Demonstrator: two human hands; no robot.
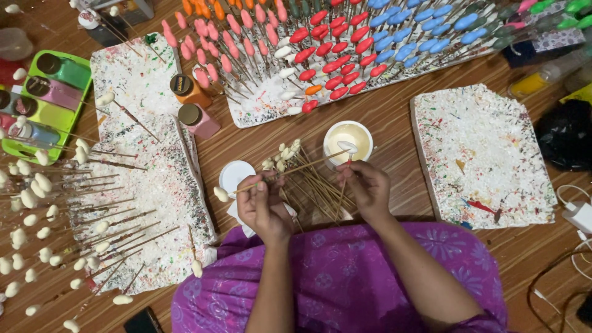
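A wooden floor (394, 117) spreads under paint-flecked foam boards, the landmark being the small cup (349, 140) of cream paint at centre. Behind the cup, the biggest board (262, 108) bristles with sticks topped in pink, red, blue and green ovals. Left of the cup, a long board (148, 185) carries rows of white-tipped sticks; right of it lies a bare speckled board (484, 154). Far left of the cup sits a green tray (43, 114) of paint bottles, with an orange bottle (188, 91) and a pink bottle (198, 120) nearer. Just in front of the cup, a bundle (308, 182) of white-tipped sticks rests between the hands. The left hand (264, 206) pinches one stick (296, 168) whose oval tip reaches over the cup. The right hand (365, 188) is closed on a thin brush (346, 169) touching that tip.
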